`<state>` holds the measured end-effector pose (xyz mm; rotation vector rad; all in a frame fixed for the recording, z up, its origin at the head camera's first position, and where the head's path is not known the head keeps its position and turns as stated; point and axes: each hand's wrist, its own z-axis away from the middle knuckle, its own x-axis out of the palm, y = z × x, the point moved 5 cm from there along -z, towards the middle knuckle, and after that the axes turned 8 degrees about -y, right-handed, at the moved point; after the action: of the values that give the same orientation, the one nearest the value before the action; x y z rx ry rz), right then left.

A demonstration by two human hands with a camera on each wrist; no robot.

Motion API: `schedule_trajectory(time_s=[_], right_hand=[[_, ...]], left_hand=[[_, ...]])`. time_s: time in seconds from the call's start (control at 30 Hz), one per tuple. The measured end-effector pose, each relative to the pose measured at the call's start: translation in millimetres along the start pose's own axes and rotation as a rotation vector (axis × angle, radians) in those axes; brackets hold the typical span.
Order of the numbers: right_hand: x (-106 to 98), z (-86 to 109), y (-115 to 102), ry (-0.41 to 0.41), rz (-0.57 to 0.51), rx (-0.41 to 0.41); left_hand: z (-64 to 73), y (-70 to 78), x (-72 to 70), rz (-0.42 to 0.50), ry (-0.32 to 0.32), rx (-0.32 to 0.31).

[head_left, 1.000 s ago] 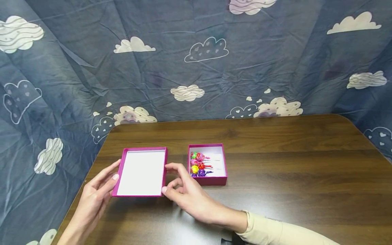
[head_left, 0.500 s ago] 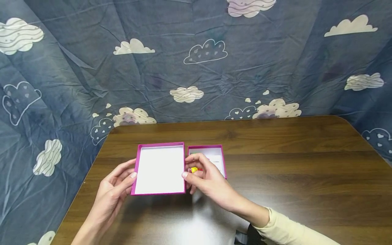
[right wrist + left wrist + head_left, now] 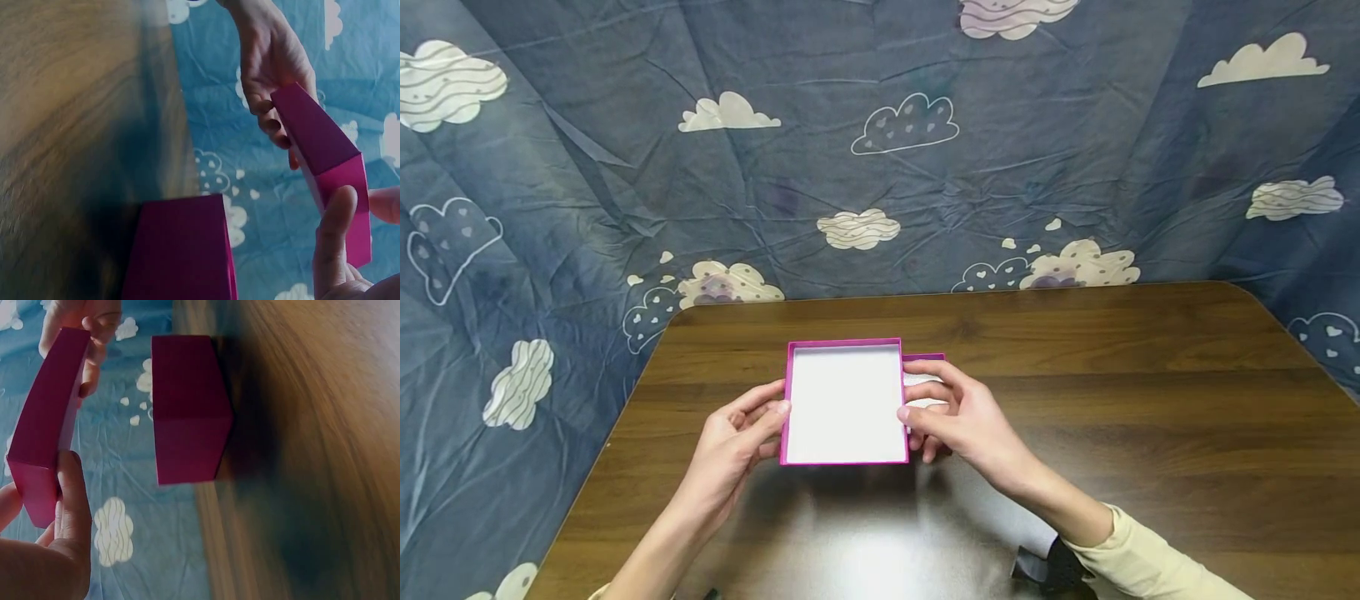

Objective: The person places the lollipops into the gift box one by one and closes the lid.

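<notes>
A shallow magenta box lid (image 3: 847,404), its white inside facing up toward the head camera, is held between both hands. My left hand (image 3: 726,450) pinches its left side, thumb at the edge, and my right hand (image 3: 977,425) grips the right side. Beneath and partly behind the lid stands the deeper magenta box (image 3: 190,406); only its back right part shows in the head view. Both wrist views show a gap between the raised lid and this box. The wrapped lollipops inside the box are now hidden by the lid and right hand.
The box stands on a brown wood-grain table (image 3: 1150,400) with a rounded back corner. Behind the table hangs a dark blue cloth (image 3: 1037,150) printed with clouds. A black strap (image 3: 1052,567) is at the right wrist, near the table's front.
Both hands have carried the lid from the left side rightward and slightly back, until it overlaps most of the box in the head view. The box has stayed put.
</notes>
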<state>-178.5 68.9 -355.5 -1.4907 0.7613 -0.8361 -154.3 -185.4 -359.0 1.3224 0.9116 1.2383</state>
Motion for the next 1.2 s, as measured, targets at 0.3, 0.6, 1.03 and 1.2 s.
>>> schedule_trajectory(time_s=[0.3,0.6,1.03,1.2], right_hand=[[-28,9.7,-3,0.046,0.036,0.006],[-48,13.8,-23,0.093,0.164,-0.115],[-57,6.5,-34,0.07,0.183,-0.298],[-61,4.6,-28,0.108,0.102,-0.298]], left_hand=[[-17.2,-3.3,22.2,-0.096,-0.038,-0.017],[-30.5,9.4,34.9,-0.364,-0.142,0.195],[-37.1,13.3,47.8,-0.334,-0.268,0.376],[-41.4,12.0,48.5,-0.307,-0.26,0.354]])
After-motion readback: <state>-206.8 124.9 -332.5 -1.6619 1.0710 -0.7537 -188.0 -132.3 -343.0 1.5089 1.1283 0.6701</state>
